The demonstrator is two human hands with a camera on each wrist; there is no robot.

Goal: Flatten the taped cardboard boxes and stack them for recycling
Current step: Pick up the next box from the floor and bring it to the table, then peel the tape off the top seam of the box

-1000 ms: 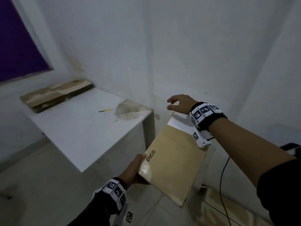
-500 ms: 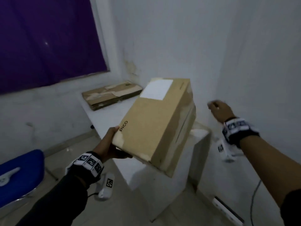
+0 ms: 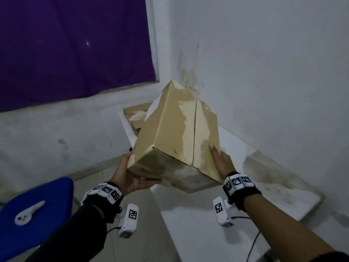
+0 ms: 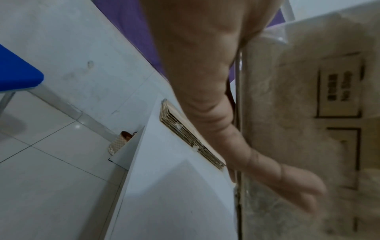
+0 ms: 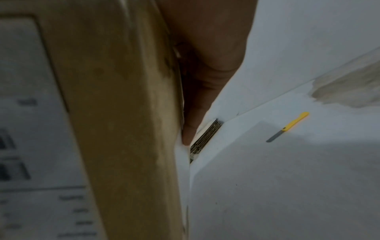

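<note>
A taped brown cardboard box (image 3: 175,133) hangs tilted above the white table (image 3: 198,224), its seamed face turned toward me. My left hand (image 3: 132,174) grips its lower left corner, thumb across the end face and fingers up the left side. My right hand (image 3: 220,161) presses flat on the right side with straight fingers. The left wrist view shows the box (image 4: 298,113) beside my fingers (image 4: 267,170). The right wrist view shows the box (image 5: 123,113) with my fingers (image 5: 197,105) lying along its side. A stack of flattened boxes (image 3: 136,114) lies at the table's far end.
A yellow cutter (image 5: 287,127) lies on the table to the right of the box, near a brownish stain (image 3: 273,176). A blue chair (image 3: 37,205) with a white controller (image 3: 28,212) stands at lower left. Walls close in behind and to the right.
The box has been turned so its seamed face points at me. My right hand, apart from it before, now presses on its right side. My left hand keeps its hold.
</note>
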